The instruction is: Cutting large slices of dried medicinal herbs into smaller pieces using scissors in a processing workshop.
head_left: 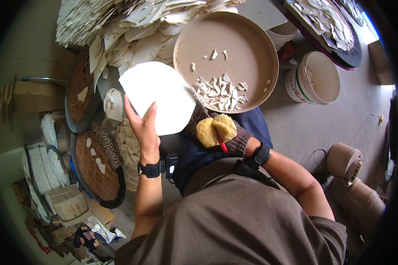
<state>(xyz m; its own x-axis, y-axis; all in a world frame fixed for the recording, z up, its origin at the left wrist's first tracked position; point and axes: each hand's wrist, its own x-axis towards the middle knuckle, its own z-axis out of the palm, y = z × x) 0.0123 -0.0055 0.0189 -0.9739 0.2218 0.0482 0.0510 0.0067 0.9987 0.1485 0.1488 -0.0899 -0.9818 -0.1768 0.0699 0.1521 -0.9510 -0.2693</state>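
Observation:
My bare left hand [144, 127] holds a flat, stiff white slab [159, 95] by its lower left edge, thumb on top. The slab is roughly rounded with some straight-cut sides. My right hand [239, 140], in a grey knit glove, grips scissors [223, 144] with red handles wrapped in yellow foam pads. Their dark blades reach up to the slab's right edge; how far the blades are parted is hard to make out. Just beyond, a wide round brown tray [227, 39] holds small white offcuts [223, 92], mostly heaped at its near side.
Large stacks of white slabs [137, 26] rise at the back left. Round woven trays [97, 163] with white pieces stand at left. A white bucket [316, 79] is at right, brown drum-like containers [345, 161] lower right. Another person [87, 238] is far off, lower left.

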